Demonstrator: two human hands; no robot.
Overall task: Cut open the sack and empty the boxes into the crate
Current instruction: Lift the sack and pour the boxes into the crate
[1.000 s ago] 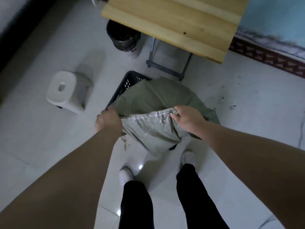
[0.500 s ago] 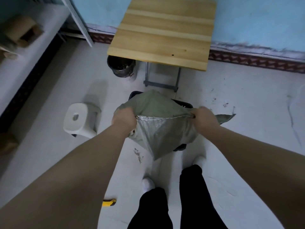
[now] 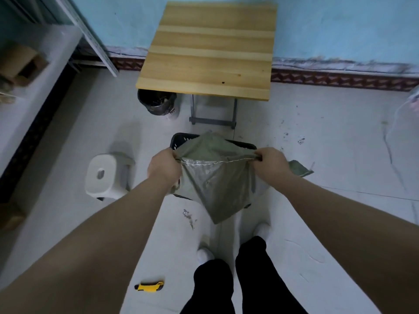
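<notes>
A grey-green woven sack (image 3: pixel 217 180) hangs limp between my hands, its stitched seam stretched taut along the top edge. My left hand (image 3: pixel 163 169) grips the seam's left corner and my right hand (image 3: pixel 271 164) grips the right corner. Beneath and behind the sack stands a black plastic crate (image 3: pixel 179 139); only its far rim and corners show. The crate's inside is hidden, and no boxes are visible. A yellow utility knife (image 3: pixel 148 287) lies on the floor by my left foot.
A white plastic stool (image 3: pixel 103 175) stands left of the crate. A wooden folding table (image 3: pixel 210 51) stands against the blue wall, with a black bin (image 3: pixel 156 104) beneath its left corner. Shelving with cardboard (image 3: pixel 20 64) runs along the left.
The sack has been lifted higher and its seam pulled wider and tauter. The view has tilted up, bringing the wall, whole table and knife into sight.
</notes>
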